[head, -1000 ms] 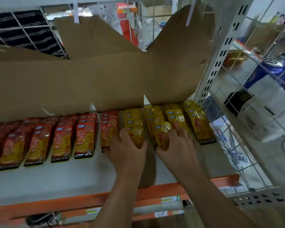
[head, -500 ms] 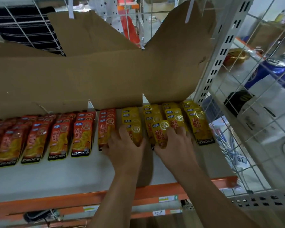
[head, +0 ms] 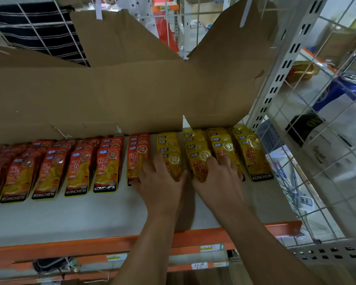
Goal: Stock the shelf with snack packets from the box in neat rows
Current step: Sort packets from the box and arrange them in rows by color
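Red snack packets (head: 80, 169) lie in several overlapping rows on the left of the white shelf (head: 70, 217). Yellow snack packets (head: 253, 155) fill several rows on the right. My left hand (head: 160, 182) rests flat on the front of one yellow row (head: 170, 149), its fingers spread and touching the nearest red row (head: 137, 155). My right hand (head: 220, 182) presses with straight fingers on the fronts of the two middle yellow rows (head: 197, 159). The open cardboard box (head: 111, 93) stands behind the packets, flaps up.
A white slotted upright (head: 284, 64) and a wire mesh panel (head: 327, 140) bound the shelf on the right, with blue cans and boxes behind the mesh. An orange beam (head: 90, 247) with price labels edges the shelf front.
Both hands stay on the yellow rows and have barely shifted. The view has tilted slightly.
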`<action>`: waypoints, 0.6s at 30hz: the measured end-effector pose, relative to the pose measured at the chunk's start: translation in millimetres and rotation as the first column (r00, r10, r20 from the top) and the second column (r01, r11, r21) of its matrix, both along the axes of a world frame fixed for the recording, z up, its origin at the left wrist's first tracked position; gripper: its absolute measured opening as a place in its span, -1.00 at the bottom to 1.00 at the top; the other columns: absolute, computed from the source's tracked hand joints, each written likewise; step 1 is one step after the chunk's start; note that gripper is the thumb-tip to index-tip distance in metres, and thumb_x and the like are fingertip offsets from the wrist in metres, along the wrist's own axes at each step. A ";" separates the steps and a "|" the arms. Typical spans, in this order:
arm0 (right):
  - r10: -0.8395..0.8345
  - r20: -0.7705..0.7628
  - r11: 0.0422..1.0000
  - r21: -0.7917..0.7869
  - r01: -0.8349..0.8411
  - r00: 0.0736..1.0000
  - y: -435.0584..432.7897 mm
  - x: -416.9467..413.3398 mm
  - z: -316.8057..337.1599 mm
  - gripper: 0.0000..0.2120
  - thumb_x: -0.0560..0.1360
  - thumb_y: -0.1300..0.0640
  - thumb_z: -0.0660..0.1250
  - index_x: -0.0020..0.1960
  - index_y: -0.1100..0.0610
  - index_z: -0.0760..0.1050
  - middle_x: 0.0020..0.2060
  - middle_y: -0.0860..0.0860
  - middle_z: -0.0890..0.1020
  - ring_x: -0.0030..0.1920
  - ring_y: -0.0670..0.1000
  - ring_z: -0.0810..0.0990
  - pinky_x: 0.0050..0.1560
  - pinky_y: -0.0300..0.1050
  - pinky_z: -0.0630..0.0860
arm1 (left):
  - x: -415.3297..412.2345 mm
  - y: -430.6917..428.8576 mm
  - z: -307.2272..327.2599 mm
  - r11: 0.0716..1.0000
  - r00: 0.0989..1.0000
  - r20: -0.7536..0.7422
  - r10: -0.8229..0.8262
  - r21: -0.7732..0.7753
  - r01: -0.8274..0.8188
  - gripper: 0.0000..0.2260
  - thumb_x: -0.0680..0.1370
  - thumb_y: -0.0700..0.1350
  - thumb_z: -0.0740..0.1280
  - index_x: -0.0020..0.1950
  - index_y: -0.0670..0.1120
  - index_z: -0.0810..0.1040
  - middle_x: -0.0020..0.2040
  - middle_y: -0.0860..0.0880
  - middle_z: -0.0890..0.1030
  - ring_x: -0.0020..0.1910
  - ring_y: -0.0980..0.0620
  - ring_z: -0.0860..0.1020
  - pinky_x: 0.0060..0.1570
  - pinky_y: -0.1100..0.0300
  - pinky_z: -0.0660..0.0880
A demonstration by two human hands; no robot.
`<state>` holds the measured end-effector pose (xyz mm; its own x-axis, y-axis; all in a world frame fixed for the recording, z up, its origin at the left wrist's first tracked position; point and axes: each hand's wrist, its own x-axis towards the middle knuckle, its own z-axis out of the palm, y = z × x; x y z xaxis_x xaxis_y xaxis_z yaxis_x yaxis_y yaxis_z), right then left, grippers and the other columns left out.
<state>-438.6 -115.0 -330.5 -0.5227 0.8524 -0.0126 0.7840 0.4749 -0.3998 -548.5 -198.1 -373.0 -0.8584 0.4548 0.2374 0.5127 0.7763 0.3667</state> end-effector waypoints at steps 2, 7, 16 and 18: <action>-0.010 0.004 1.000 0.005 0.010 1.000 -1.1 -1.4 -0.2 -0.50 0.41 -0.26 0.35 0.20 0.04 0.48 0.15 0.09 0.47 0.21 0.20 0.47 0.21 0.18 0.43 | 0.5 -0.7 -0.1 1.000 0.999 -0.033 -0.003 0.010 0.003 -0.20 0.33 0.31 0.56 0.43 -0.05 0.44 0.24 -0.25 0.55 0.19 -0.33 0.54 0.07 -0.25 0.47; -0.019 0.013 1.000 0.011 0.019 1.000 -2.4 -5.2 0.4 -0.51 0.42 -0.21 0.35 0.22 0.06 0.48 0.16 0.12 0.49 0.21 0.23 0.48 0.22 0.18 0.42 | -1.5 -15.2 2.1 0.982 0.985 -0.139 -0.104 0.144 0.124 -0.46 0.43 0.21 0.44 0.33 0.00 0.50 0.22 -0.14 0.56 0.19 -0.24 0.51 0.07 -0.21 0.46; -0.026 0.046 1.000 0.015 0.025 0.999 -4.9 -11.8 -0.5 -0.47 0.44 -0.27 0.27 0.24 0.07 0.47 0.14 0.12 0.48 0.19 0.23 0.48 0.23 0.20 0.43 | -32.9 -56.9 -0.7 0.950 0.959 -0.139 -0.249 0.160 0.269 -0.63 0.47 0.13 0.36 0.22 0.02 0.58 0.24 -0.01 0.56 0.27 -0.15 0.45 0.18 -0.20 0.44; -0.028 0.062 1.000 0.013 0.027 0.998 -5.5 -13.7 -0.4 -0.46 0.44 -0.28 0.28 0.26 0.06 0.46 0.16 0.13 0.48 0.21 0.24 0.47 0.24 0.22 0.42 | -31.6 -55.4 -2.6 0.948 0.958 -0.142 -0.249 0.166 0.271 -0.67 0.46 0.08 0.40 0.19 0.01 0.59 0.22 -0.01 0.56 0.26 -0.16 0.46 0.17 -0.14 0.40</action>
